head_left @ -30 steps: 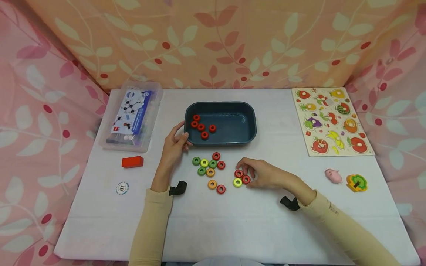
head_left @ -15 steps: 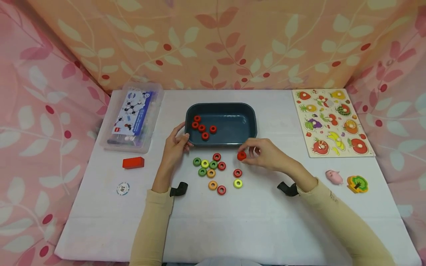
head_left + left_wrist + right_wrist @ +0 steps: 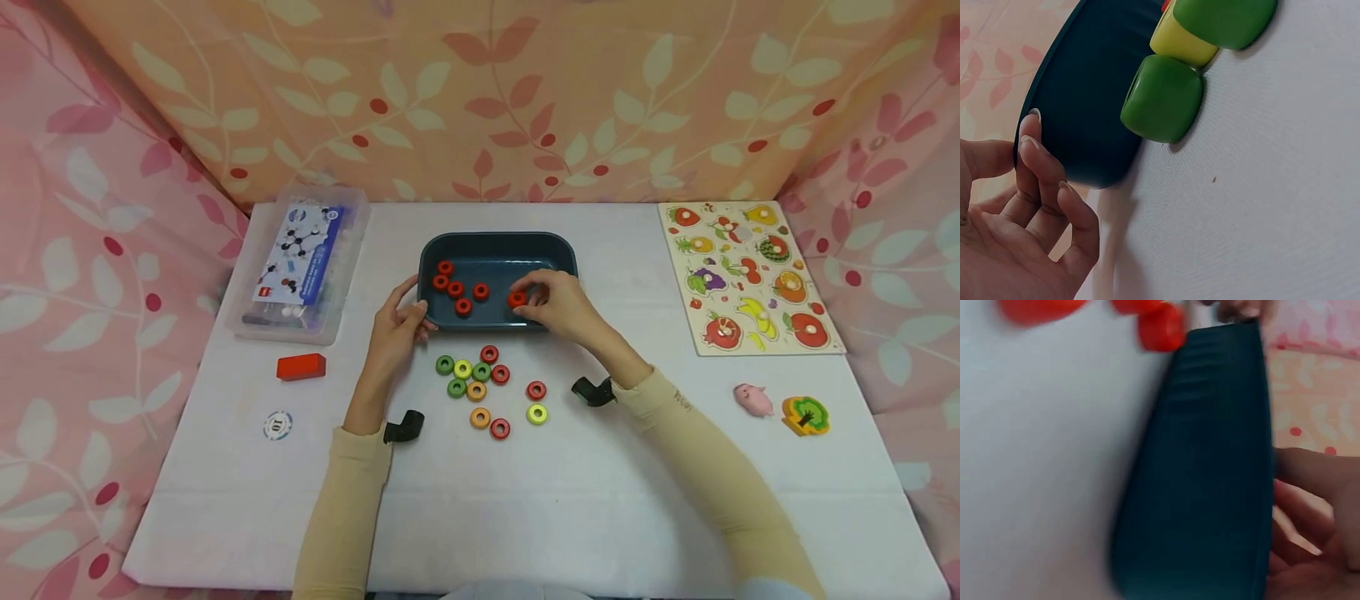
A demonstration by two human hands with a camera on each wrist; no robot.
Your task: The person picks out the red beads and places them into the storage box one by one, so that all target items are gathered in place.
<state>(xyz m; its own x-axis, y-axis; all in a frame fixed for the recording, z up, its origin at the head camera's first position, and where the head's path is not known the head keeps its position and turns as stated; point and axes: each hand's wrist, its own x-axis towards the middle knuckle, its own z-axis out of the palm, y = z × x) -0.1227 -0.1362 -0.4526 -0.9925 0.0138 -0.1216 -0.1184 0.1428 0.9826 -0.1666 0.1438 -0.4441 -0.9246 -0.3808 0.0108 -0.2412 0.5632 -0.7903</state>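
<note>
My left hand [image 3: 395, 329] grips the left front corner of a dark blue tray [image 3: 495, 257]; in the left wrist view its thumb and fingers [image 3: 1041, 156] meet at the rim. Over the tray's right part, my right hand [image 3: 558, 307] pinches a red ring [image 3: 517, 299] between thumb and fingertips. Several red rings [image 3: 455, 289] lie on the left side of the tray floor. On the cloth in front of it are green [image 3: 444, 365], yellow [image 3: 537, 414], orange [image 3: 480, 417] and red rings [image 3: 500, 429]. In the right wrist view the tray wall [image 3: 1210, 462] hides most of the held ring.
A clear plastic case [image 3: 300, 262] stands at the back left, with a red block [image 3: 301, 367] and a round chip [image 3: 278, 426] before it. At right lie a fruit puzzle board [image 3: 738, 312], a pink pig [image 3: 753, 400] and a tree piece [image 3: 806, 416].
My right hand has picked up one red ring from the right cluster and carried it up and left over the tray. The left hand has stayed at the tray's corner.
</note>
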